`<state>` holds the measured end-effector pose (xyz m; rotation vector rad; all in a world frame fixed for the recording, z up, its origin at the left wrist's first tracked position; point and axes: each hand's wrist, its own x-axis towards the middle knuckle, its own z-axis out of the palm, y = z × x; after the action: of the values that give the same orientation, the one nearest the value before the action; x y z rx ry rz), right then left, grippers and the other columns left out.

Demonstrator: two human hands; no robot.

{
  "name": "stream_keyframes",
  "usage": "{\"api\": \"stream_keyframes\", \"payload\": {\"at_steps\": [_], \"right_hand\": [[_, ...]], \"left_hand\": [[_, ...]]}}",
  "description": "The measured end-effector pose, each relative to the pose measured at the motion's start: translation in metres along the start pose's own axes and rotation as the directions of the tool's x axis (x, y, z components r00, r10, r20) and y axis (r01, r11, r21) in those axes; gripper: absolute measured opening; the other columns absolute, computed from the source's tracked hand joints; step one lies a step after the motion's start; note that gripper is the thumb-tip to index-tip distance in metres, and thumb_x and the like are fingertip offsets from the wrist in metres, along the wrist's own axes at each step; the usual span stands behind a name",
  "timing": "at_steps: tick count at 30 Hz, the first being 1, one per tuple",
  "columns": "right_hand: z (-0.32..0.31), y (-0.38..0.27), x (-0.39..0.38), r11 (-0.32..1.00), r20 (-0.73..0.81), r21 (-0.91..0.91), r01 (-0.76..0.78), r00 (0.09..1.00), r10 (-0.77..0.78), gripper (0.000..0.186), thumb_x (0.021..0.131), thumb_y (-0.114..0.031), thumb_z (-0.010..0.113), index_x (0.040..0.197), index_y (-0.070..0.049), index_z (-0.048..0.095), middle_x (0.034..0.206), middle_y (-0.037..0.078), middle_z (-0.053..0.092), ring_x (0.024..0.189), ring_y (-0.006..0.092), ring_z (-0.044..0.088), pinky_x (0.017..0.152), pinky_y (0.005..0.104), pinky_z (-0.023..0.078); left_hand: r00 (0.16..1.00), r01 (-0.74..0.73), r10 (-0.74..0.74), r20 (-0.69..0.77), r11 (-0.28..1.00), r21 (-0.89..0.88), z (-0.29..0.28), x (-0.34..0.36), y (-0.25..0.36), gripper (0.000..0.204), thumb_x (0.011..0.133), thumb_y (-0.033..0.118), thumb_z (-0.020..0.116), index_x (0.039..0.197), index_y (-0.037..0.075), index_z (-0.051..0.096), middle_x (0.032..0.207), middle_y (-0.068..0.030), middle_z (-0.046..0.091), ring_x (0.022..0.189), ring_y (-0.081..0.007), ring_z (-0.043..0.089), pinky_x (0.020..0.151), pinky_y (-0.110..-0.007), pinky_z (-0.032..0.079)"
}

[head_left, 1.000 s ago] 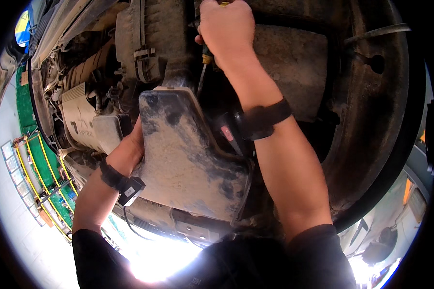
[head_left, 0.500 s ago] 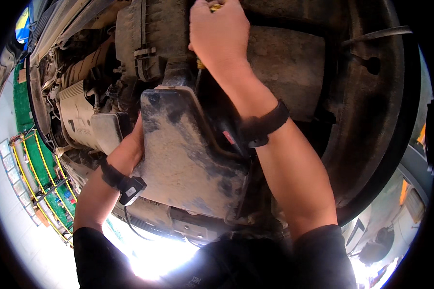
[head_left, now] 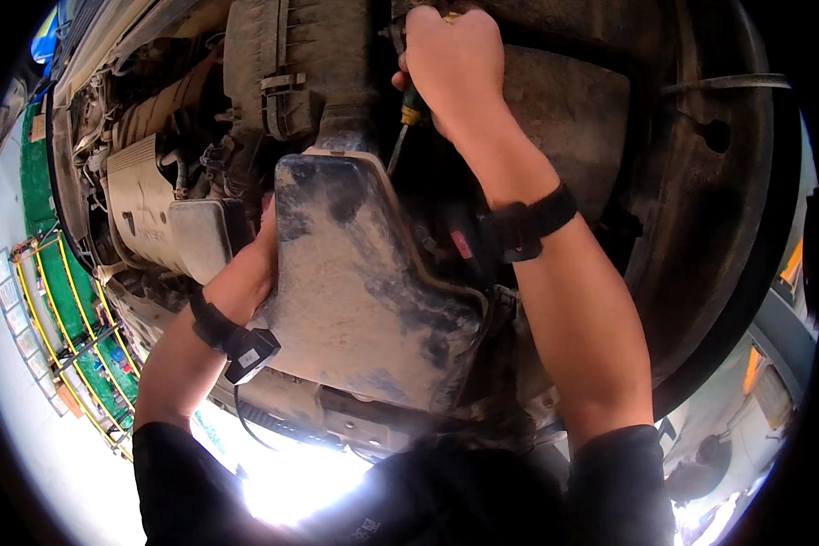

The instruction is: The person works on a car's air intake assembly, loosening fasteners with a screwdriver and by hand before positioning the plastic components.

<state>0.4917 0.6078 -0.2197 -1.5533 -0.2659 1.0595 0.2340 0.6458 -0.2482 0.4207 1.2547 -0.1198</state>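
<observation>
A dusty dark plastic air intake box (head_left: 364, 282) fills the middle of the engine bay. My right hand (head_left: 455, 68), closed, grips a screwdriver (head_left: 411, 111) with a dark green and yellow handle. Its metal shaft slants down to the right upper edge of the intake box; the tip's exact contact cannot be made out. My left hand (head_left: 269, 223) reaches in behind the left side of the box, its fingers hidden there. Above the box sits a ribbed air filter housing (head_left: 323, 59) with a clip on its side.
To the left lies a dusty engine cover (head_left: 146, 218) among hoses. A flat grey cover (head_left: 564, 123) is beyond my right forearm, near the curved fender edge (head_left: 737, 182). Yellow-railed racking (head_left: 59, 318) stands on the far left. Each wrist wears a black strap.
My right hand has shifted right and slightly down, still gripping the screwdriver, whose shaft shows more plainly now. The view has moved a little. My left hand stays behind the intake box.
</observation>
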Motion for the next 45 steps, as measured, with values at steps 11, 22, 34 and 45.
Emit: {"api": "stream_keyframes", "payload": {"at_steps": [11,22,34,45], "right_hand": [[0.013,0.026,-0.001,0.944,-0.120,0.180,0.275,0.959,-0.257,0.022,0.092,-0.015,0.058,0.098,0.006,0.056,0.069,0.008,0.059,0.056,0.0158,0.061,0.052,0.0317,0.055],[0.011,0.034,0.016,0.964,-0.102,0.117,0.240,0.968,-0.229,0.024,0.093,-0.015,0.056,0.101,0.008,0.054,0.074,0.010,0.058,0.055,0.0166,0.057,0.047,0.0331,0.053],[0.019,0.031,-0.008,0.926,-0.248,-0.056,0.374,0.893,-0.376,0.022,0.096,-0.017,0.056,0.102,0.003,0.051,0.073,0.007,0.053,0.057,0.0153,0.051,0.050,0.0327,0.047],[0.014,0.032,-0.009,0.924,-0.176,-0.009,0.382,0.909,-0.377,0.013,0.099,-0.017,0.054,0.097,-0.004,0.052,0.079,0.005,0.052,0.063,0.0142,0.048,0.054,0.0351,0.043]], "left_hand": [[0.987,-0.161,0.160,0.015,0.985,0.061,0.000,-0.002,0.000,0.051,0.105,0.043,0.042,0.128,0.003,0.062,0.117,-0.0133,0.068,0.102,-0.0243,0.069,0.091,-0.035,0.056],[0.513,-0.198,0.753,0.412,-0.363,0.910,-0.011,-0.156,-0.115,0.100,0.078,0.058,0.074,0.153,0.006,0.032,0.155,-0.0232,0.031,0.145,-0.0394,0.028,0.119,-0.053,0.021],[0.451,-0.162,0.835,0.314,-0.270,0.949,-0.007,-0.121,-0.175,0.108,0.053,0.045,0.078,0.153,0.022,0.042,0.162,-0.0049,0.030,0.152,-0.0317,0.019,0.120,-0.066,0.006],[0.235,-0.079,0.918,0.321,-0.311,0.947,-0.016,-0.105,-0.196,0.060,0.085,0.041,0.058,0.145,0.036,0.052,0.156,0.0077,0.040,0.149,-0.0272,0.029,0.115,-0.075,0.016]]}}
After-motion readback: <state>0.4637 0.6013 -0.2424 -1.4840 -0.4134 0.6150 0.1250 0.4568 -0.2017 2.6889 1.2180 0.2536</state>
